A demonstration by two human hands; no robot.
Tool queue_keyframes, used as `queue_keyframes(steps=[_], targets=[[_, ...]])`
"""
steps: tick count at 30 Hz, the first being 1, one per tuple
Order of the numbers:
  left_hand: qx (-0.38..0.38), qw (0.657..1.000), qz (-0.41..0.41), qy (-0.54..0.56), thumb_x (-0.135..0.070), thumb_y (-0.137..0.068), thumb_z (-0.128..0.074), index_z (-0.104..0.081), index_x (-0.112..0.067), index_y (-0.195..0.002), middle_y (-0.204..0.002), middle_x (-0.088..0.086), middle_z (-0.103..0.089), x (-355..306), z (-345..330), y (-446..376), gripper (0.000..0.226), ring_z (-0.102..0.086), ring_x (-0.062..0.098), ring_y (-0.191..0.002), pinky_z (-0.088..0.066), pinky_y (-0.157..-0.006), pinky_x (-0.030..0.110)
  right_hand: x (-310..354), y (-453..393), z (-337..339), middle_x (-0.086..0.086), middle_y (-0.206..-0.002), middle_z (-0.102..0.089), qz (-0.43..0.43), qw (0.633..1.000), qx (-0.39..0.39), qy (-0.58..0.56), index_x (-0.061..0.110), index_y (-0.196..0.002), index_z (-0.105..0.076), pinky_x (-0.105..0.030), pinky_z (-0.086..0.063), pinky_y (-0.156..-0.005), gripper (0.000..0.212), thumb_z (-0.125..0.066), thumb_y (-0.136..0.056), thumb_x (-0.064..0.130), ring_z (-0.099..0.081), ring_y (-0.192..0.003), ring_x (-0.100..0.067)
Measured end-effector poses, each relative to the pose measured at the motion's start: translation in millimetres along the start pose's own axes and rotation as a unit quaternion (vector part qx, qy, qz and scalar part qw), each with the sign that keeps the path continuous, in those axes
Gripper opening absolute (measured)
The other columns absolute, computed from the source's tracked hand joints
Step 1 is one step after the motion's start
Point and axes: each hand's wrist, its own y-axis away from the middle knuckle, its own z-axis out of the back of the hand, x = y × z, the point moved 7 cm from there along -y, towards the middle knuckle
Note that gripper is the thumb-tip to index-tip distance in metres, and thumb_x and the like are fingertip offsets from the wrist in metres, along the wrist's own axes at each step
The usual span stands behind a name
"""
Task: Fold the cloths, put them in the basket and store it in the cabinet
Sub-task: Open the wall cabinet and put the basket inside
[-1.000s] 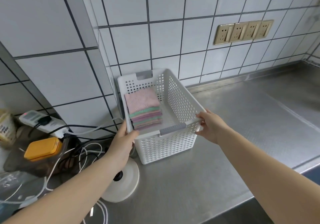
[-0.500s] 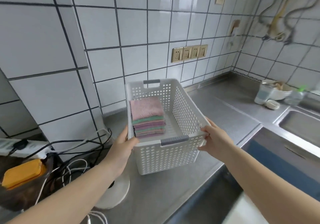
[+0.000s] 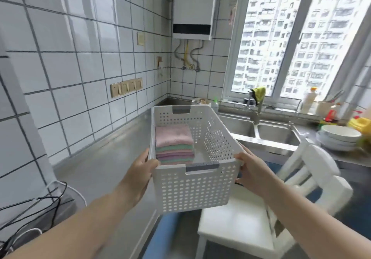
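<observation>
Both hands, left hand (image 3: 143,167) and right hand (image 3: 248,168), grip the white basket's (image 3: 192,190) near corners, long axis pointing away, folded cloths (image 3: 173,144) stacked left.

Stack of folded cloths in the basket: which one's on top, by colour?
The pink cloth tops the stack in the basket, against its left wall. A green one sits directly beneath it, then more pink and green layers.

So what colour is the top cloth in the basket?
Pale pink cloth, head view.
</observation>
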Motion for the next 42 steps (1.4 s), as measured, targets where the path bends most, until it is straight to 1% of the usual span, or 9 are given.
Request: queue_keyframes(steps=[8,12,17,23,27,32,37,40,42], targets=[[0.177,0.983,-0.003,0.055,-0.001,-0.073,-0.047,-0.054,0.000,-0.107,-0.090,0.004,-0.075,-0.6,-163.2,17.8,0.035,-0.070,0.013,-0.081,-0.053,-0.062,0.018,30.8,149.8,133.1,-0.005,-0.084,-0.053,0.060,0.986,-0.153,-0.025,0.024,-0.124,-0.051,-0.031,-0.040,-0.063,0.035,-0.041,-0.094,0.010,-0.047,-0.067,-0.016],[0.257,0.964,0.009,0.063,-0.011,-0.068,-0.048,-0.062,-0.024,-0.110,-0.099,0.005,-0.073,-2.4,-268.1,36.0,0.046,-0.069,0.018,-0.082,-0.051,-0.062,0.023,45.6,243.1,202.6,0.003,-0.052,-0.056,0.106,0.966,-0.227,-0.063,0.016,-0.087,-0.051,-0.019,-0.039,-0.039,0.020,-0.033,-0.094,0.007,-0.049,-0.040,-0.008],[0.318,0.945,0.022,0.077,-0.018,-0.069,-0.048,-0.063,-0.032,-0.111,-0.106,0.001,-0.071,-2.8,-394.9,69.4,0.047,-0.064,0.019,-0.093,-0.046,-0.078,0.033,68.3,348.2,286.9,0.000,-0.055,-0.045,0.131,0.941,-0.306,-0.063,0.021,-0.059,-0.054,-0.026,-0.031,-0.049,0.038,-0.038,-0.093,0.014,-0.042,-0.041,-0.008],[0.367,0.917,0.045,0.151,-0.012,-0.091,-0.046,-0.059,-0.016,-0.087,-0.059,-0.004,-0.065,-30.1,-569.3,119.7,0.014,-0.062,0.013,-0.057,-0.053,-0.057,0.029,117.2,483.2,391.9,0.001,-0.060,-0.050,0.148,0.890,-0.430,-0.023,0.017,-0.072,-0.048,-0.029,-0.041,-0.053,0.023,-0.045,-0.094,0.025,-0.050,-0.051,-0.011],[0.407,0.899,0.039,0.156,-0.015,-0.095,-0.041,-0.059,-0.018,-0.083,-0.061,0.003,-0.066,-59.7,-661.3,154.4,0.022,-0.064,0.017,-0.055,-0.054,-0.052,0.030,153.9,555.9,435.0,-0.002,-0.076,-0.050,0.171,0.852,-0.495,0.002,0.019,-0.091,-0.049,-0.034,-0.040,-0.065,0.009,-0.045,-0.092,0.028,-0.050,-0.066,-0.017],[0.472,0.866,0.009,0.165,-0.029,-0.096,-0.040,-0.053,-0.029,-0.106,-0.084,0.002,-0.068,-100.3,-753.2,195.1,0.016,-0.064,0.016,-0.064,-0.052,-0.059,0.031,198.6,642.2,465.0,0.009,-0.126,-0.049,0.229,0.801,-0.551,0.038,0.050,-0.140,-0.026,-0.044,-0.053,-0.076,0.053,-0.042,-0.095,0.027,-0.059,-0.107,-0.025],[0.520,0.833,-0.059,0.178,-0.056,-0.076,-0.064,-0.050,-0.039,-0.108,-0.106,0.007,-0.063,-144.9,-823.4,226.8,0.039,-0.065,0.020,-0.079,-0.054,-0.072,0.040,243.9,705.3,485.3,-0.002,-0.106,-0.059,0.275,0.749,-0.600,0.060,0.035,-0.110,-0.052,-0.046,-0.053,-0.076,0.017,-0.045,-0.095,0.035,-0.060,-0.090,-0.025],[0.535,0.823,-0.079,0.175,-0.057,-0.058,-0.080,-0.049,-0.041,-0.099,-0.105,0.010,-0.063,-163.4,-850.7,231.6,0.054,-0.066,0.026,-0.079,-0.056,-0.067,0.044,271.8,727.3,488.4,-0.007,-0.106,-0.061,0.271,0.726,-0.617,0.137,0.030,-0.110,-0.049,-0.050,-0.052,-0.087,0.031,-0.059,-0.085,0.047,-0.063,-0.093,-0.027],[0.535,0.820,-0.088,0.182,-0.048,-0.061,-0.076,-0.046,-0.039,-0.103,-0.103,0.009,-0.062,-177.7,-870.7,229.0,0.052,-0.067,0.026,-0.077,-0.056,-0.058,0.042,296.4,737.4,485.2,-0.004,-0.108,-0.062,0.259,0.698,-0.634,0.209,0.030,-0.114,-0.045,-0.039,-0.053,-0.076,0.041,-0.068,-0.081,0.037,-0.064,-0.091,-0.021]])
